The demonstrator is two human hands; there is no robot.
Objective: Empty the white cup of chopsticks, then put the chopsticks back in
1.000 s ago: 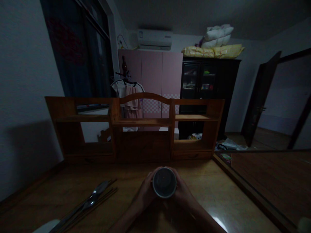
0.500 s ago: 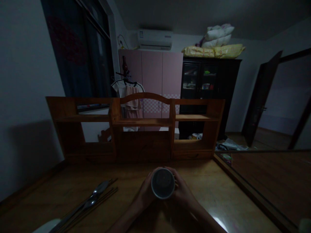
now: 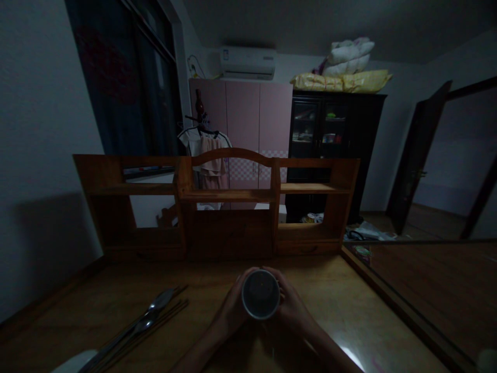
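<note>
A round cup (image 3: pixel 261 294) with a pale rim and a dark inside stands in the middle of the view, its mouth facing me. My left hand (image 3: pixel 233 305) wraps round its left side, and my right hand (image 3: pixel 292 304) holds it from the right. The fingers meet behind the cup and are partly hidden by it. To the left, spoons (image 3: pixel 146 322) and several thin chopsticks (image 3: pixel 171 311) lie together on the wooden desk (image 3: pixel 202 282). The edge of a white dish (image 3: pixel 75 362) shows at the bottom left.
A wooden shelf unit (image 3: pixel 229 196) rises along the desk's back edge. A raised wooden rim (image 3: pixel 388 303) borders the right side. Farther back stand a pink wardrobe (image 3: pixel 243 119), a dark cabinet (image 3: pixel 337 124) and an open door (image 3: pixel 419 155). A white wall (image 3: pixel 42 155) is on the left.
</note>
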